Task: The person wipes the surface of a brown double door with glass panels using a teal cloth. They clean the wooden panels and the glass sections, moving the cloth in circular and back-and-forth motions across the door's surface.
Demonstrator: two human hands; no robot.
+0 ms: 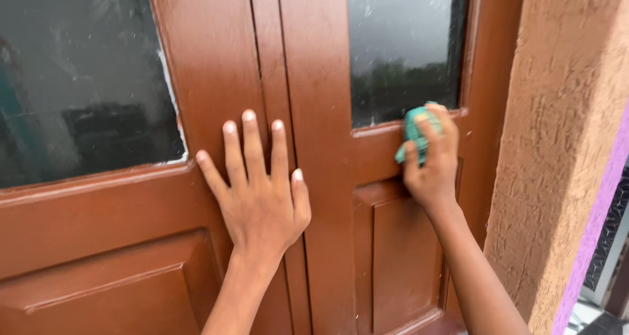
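While the left hand [259, 194] lies flat with fingers spread against the brown double door [209, 66], just left of its centre seam, it holds nothing and its forearm rises from below. Right of that seam, the right hand [432, 158] curls tightly around a green cloth [413, 128], pressing it to the door's rail at the lower edge of the right glass pane [403, 46], wrist bent and arm angled up from the lower right.

Brown double door [314, 79], green cloth [413, 133] against it
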